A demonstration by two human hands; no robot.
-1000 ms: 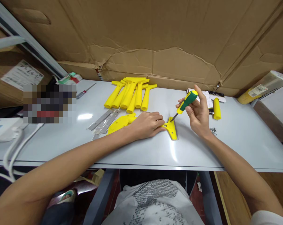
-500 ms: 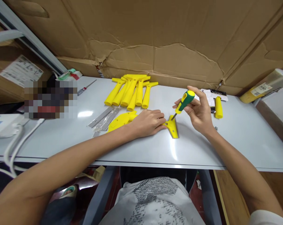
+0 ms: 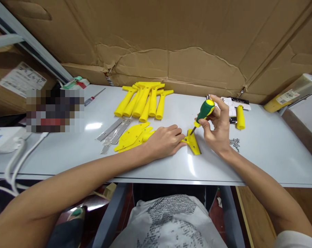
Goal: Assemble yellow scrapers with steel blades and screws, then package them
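My left hand (image 3: pixel 168 139) is closed round the handle of a yellow scraper (image 3: pixel 193 143), whose wide head lies on the table to the right of my fingers. In my right hand (image 3: pixel 218 129) is a green and yellow screwdriver (image 3: pixel 205 109), tilted, its tip down at the upper part of the scraper head. Flat yellow plastic pieces (image 3: pixel 131 136) lie just left of my left hand, partly behind it. Beside them are metal blades (image 3: pixel 111 128), some in clear wrapping. Small screws (image 3: pixel 235 144) form a loose pile right of my right wrist.
Several yellow scraper handles (image 3: pixel 145 100) are heaped at the back of the table (image 3: pixel 68 155). A short yellow tube (image 3: pixel 240 117) stands at the right near printed cards. Another screwdriver (image 3: pixel 94 96) lies back left. White cables (image 3: pixel 19 162) hang over the left front edge.
The scraper head and the screwdriver tip have shifted slightly right and toward me. My right hand has turned and moved a little left, and more of the screw pile shows.
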